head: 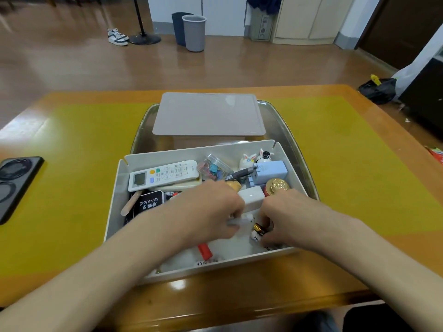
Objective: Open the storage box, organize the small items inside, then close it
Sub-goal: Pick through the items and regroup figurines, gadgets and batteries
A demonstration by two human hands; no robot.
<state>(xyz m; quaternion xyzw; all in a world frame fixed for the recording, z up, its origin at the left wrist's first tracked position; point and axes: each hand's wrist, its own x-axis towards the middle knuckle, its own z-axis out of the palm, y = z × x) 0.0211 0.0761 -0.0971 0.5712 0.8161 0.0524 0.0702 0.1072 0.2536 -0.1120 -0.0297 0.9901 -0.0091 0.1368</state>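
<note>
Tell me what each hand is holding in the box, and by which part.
The left hand pinches a small blurred white item by its end. The right hand curls over a gold-capped battery; whether it grips it cannot be told.

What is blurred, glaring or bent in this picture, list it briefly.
Head view: the left hand and the small white item at its fingertips are motion-smeared; ceiling light glares off the lid and the table near its front edge; the wide lens bows the table edges; the remote control stays readable.
</note>
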